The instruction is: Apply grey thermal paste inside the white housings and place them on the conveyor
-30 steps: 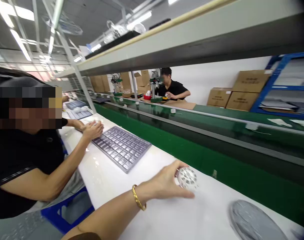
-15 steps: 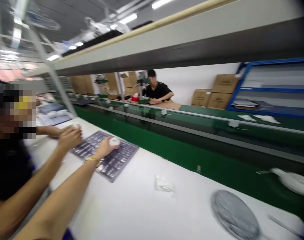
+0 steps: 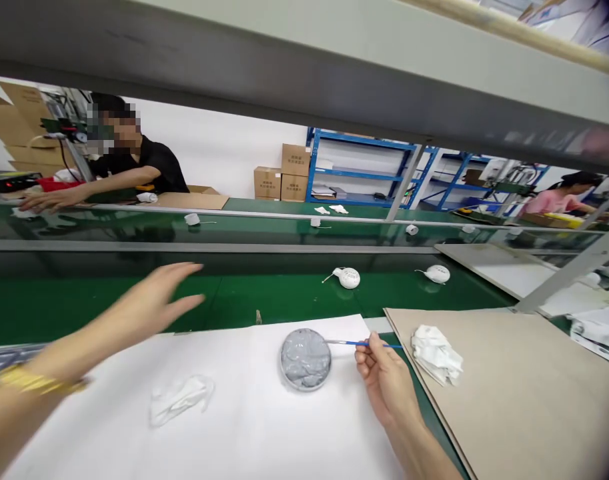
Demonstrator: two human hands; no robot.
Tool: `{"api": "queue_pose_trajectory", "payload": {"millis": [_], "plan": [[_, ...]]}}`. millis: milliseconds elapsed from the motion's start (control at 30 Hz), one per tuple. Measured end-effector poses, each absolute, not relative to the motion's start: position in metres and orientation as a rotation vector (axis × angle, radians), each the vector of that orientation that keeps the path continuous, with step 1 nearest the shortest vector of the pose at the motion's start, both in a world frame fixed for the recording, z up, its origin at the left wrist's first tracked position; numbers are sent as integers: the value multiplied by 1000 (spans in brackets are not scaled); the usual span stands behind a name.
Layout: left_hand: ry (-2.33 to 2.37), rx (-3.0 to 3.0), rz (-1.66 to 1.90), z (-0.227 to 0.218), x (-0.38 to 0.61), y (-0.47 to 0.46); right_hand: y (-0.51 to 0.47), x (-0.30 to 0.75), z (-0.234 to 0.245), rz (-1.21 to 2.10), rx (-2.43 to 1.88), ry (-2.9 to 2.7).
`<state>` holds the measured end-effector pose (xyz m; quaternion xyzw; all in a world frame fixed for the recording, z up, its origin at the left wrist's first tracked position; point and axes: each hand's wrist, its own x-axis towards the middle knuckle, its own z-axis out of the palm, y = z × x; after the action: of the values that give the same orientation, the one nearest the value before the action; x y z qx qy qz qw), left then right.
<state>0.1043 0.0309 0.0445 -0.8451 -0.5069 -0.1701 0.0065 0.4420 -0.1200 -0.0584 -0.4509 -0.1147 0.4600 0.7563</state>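
My left hand point(image 3: 157, 300) reaches over the near green belt, fingers spread and nothing in it, with a yellow band at the wrist. Between the fingers and thumb of my right hand point(image 3: 384, 377) is a thin brush with a blue handle point(image 3: 359, 343). Its tip lies at the right rim of a round dish of grey paste point(image 3: 305, 360) on the white work surface. On the belt past the dish lie a white perforated, rounded part with a short wire point(image 3: 348, 277) and a similar white part point(image 3: 438, 274) farther right.
A crumpled white cloth point(image 3: 437, 355) lies on brown board point(image 3: 504, 387) at the right. Clear plastic film point(image 3: 181, 400) rests on the white surface. Beyond the belt, co-workers sit behind a rail, and small white parts point(image 3: 191, 219) line the far belt. A shelf point(image 3: 284, 73) hangs overhead.
The view has swung right. My left hand, earlier holding a white round part over the dark tray beside a co-worker, is now empty above the belt. My right hand and brush have come into view.
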Motion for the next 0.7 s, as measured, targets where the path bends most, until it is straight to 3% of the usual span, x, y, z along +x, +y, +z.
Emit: {"api": "queue_pose_trajectory", "payload": {"millis": [167,333,700], "plan": [[-936,-3053,-217,22,272,57,-122,447,-68,880,-1051,-371],[-596,-3135,-71,-2,381,82,-123,447,-70,622,-1217,-581],[-897,-3053,-32,-25,414,119,-126,438,-67,488,-1340,-688]]}}
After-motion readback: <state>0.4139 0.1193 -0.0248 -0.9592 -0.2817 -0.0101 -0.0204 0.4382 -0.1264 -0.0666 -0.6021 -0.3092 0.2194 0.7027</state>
